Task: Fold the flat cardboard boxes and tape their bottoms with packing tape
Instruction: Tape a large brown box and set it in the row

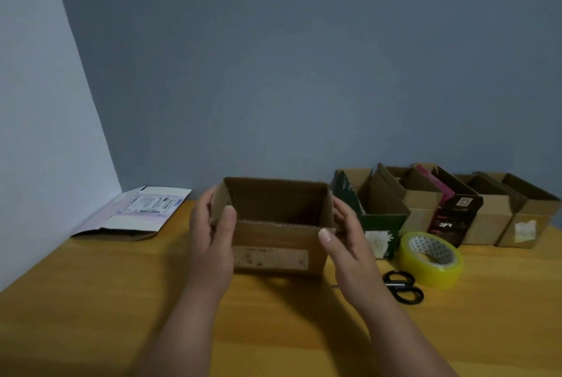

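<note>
My feed is dim and soft, with light falling from above. Under the box (pixel 273 233) lies a dark shadow on the table (pixel 91 300). The wall (pixel 273 57) looks grainy, and straight lines bend toward the frame's edges.

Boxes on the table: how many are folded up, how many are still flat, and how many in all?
Folded up: 6, the brown box in both hands plus five in the row on the right
Still flat: 1, the white box by the wall
Total: 7
</note>
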